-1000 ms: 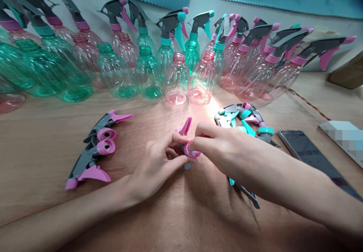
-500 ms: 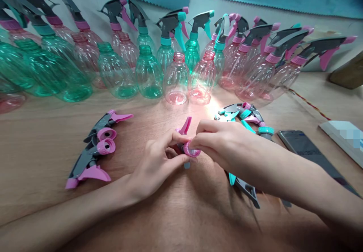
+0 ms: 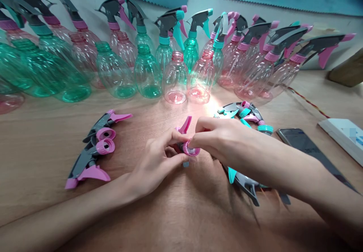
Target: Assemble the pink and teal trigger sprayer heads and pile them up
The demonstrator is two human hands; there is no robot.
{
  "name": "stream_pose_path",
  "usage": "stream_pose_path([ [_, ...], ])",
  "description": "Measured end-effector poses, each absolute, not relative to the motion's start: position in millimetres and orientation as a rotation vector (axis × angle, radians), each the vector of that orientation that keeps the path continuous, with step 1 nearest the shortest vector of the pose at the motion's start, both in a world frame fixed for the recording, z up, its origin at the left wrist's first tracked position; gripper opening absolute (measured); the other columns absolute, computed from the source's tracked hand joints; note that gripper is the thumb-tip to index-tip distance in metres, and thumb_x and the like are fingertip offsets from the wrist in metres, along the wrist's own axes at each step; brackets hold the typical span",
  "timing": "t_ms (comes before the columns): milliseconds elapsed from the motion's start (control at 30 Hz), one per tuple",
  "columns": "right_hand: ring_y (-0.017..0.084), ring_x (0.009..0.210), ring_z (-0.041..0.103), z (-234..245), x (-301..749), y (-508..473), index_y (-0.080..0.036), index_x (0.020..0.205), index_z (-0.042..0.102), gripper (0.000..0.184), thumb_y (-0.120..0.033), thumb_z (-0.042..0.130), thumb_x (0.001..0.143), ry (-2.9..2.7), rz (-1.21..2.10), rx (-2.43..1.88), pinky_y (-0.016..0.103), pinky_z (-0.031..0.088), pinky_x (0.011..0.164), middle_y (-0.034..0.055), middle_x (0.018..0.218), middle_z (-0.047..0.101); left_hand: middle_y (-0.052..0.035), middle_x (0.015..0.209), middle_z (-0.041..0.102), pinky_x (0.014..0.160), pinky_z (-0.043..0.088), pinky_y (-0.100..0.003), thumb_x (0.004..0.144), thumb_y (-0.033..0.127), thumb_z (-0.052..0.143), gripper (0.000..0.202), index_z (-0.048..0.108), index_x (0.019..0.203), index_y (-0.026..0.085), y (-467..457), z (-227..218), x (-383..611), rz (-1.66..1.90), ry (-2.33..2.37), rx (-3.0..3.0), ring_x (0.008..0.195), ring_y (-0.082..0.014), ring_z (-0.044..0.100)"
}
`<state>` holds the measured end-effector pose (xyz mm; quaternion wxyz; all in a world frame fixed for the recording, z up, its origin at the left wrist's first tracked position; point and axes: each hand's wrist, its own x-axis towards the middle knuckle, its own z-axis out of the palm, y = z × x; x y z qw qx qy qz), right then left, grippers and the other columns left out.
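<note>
Both hands meet at the middle of the wooden table point(image 3: 176, 214) on one pink and grey spray trigger head point(image 3: 187, 138). My left hand point(image 3: 159, 161) pinches its body from the left, fingers closed round it. My right hand point(image 3: 224, 140) comes in from the right, with its fingertips closed on the pink screw collar point(image 3: 191, 150). The pink trigger lever sticks up between the two hands. Most of the head's grey body is hidden by my fingers.
Two pink trigger heads point(image 3: 95, 150) lie at the left. A pile of teal and pink heads point(image 3: 244, 116) lies at the right, and a teal one point(image 3: 246, 184) sits under my right forearm. Rows of green and pink bottles point(image 3: 147, 70) stand behind. A phone point(image 3: 303, 144) lies at the right.
My hands stay on the trigger head and have barely shifted. The teal head under my right forearm has slid a little to the right.
</note>
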<state>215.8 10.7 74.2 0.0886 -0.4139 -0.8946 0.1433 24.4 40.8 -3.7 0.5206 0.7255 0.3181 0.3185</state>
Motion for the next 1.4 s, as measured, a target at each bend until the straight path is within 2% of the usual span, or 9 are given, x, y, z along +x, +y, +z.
stream_pose_path([
  [167,0.012,0.075,0.056,77,220,14,-0.016,0.092,0.066,0.026,0.001,0.047,0.085,-2.657,0.511,-1.285,0.026,0.042,0.066,0.0039,0.092,0.058,-0.0002,0.088,0.063,0.069,0.054,-0.028,0.082,0.018,0.065,0.015,0.056,0.094,0.019,40,-5,23,0.738,0.731,1.721,0.075,-0.0159,0.066],
  [400,0.013,0.082,0.057,73,223,17,-0.019,0.093,0.069,0.025,-0.004,0.049,0.086,-2.619,0.593,-1.207,0.026,0.044,0.072,0.0043,0.096,0.062,-0.0001,0.085,0.064,0.069,0.055,-0.029,0.079,0.015,0.066,0.014,0.058,0.090,0.019,40,-3,25,0.715,0.715,1.681,0.075,-0.0165,0.066],
  [567,0.010,0.074,0.055,75,224,19,-0.016,0.086,0.067,0.012,-0.012,0.055,0.087,-2.542,0.527,-1.170,0.021,0.041,0.063,0.0006,0.085,0.063,0.0013,0.083,0.065,0.066,0.055,-0.028,0.077,0.020,0.070,0.021,0.059,0.095,0.020,41,-2,28,0.755,0.744,1.586,0.069,-0.0152,0.066],
  [667,0.009,0.071,0.053,79,227,20,-0.016,0.083,0.066,0.006,-0.015,0.061,0.085,-2.559,0.472,-1.224,0.021,0.037,0.060,-0.0020,0.078,0.063,0.0016,0.088,0.066,0.067,0.053,-0.026,0.079,0.020,0.069,0.020,0.059,0.097,0.022,41,-2,27,0.762,0.744,1.618,0.074,-0.0147,0.065],
  [800,0.009,0.068,0.054,82,227,19,-0.018,0.086,0.066,0.008,-0.014,0.058,0.086,-2.606,0.534,-1.219,0.022,0.035,0.058,-0.0016,0.082,0.065,0.0016,0.090,0.064,0.068,0.051,-0.026,0.083,0.020,0.065,0.018,0.058,0.099,0.022,42,-2,24,0.712,0.716,1.711,0.077,-0.0143,0.063],
  [967,0.011,0.069,0.053,81,227,17,-0.020,0.090,0.063,0.012,-0.013,0.053,0.089,-2.718,0.442,-1.181,0.024,0.034,0.060,-0.0014,0.083,0.063,0.0010,0.090,0.063,0.066,0.045,-0.025,0.087,0.019,0.059,0.005,0.061,0.092,0.020,42,0,21,0.642,0.714,1.877,0.074,-0.0128,0.056],
  [1100,0.008,0.063,0.048,80,228,15,-0.019,0.085,0.059,0.010,-0.014,0.052,0.089,-2.713,0.391,-1.112,0.023,0.031,0.055,-0.0039,0.077,0.060,0.0006,0.092,0.062,0.065,0.044,-0.025,0.088,0.022,0.058,0.009,0.061,0.096,0.021,42,1,22,0.660,0.707,1.876,0.076,-0.0134,0.055],
  [1233,0.005,0.060,0.043,75,227,19,-0.018,0.080,0.053,0.013,-0.006,0.052,0.085,-2.599,0.373,-1.084,0.020,0.030,0.055,-0.0072,0.070,0.057,-0.0001,0.091,0.064,0.068,0.044,-0.026,0.087,0.023,0.060,0.016,0.062,0.102,0.022,43,1,23,0.686,0.721,1.851,0.078,-0.0148,0.057],
  [1400,0.004,0.057,0.044,64,226,26,-0.018,0.073,0.047,0.016,-0.014,0.060,0.081,-2.440,0.458,-1.025,0.018,0.032,0.051,-0.0074,0.065,0.053,0.0001,0.091,0.065,0.073,0.046,-0.027,0.084,0.021,0.063,0.024,0.063,0.108,0.023,43,-3,22,0.759,0.711,1.837,0.080,-0.0149,0.057],
])
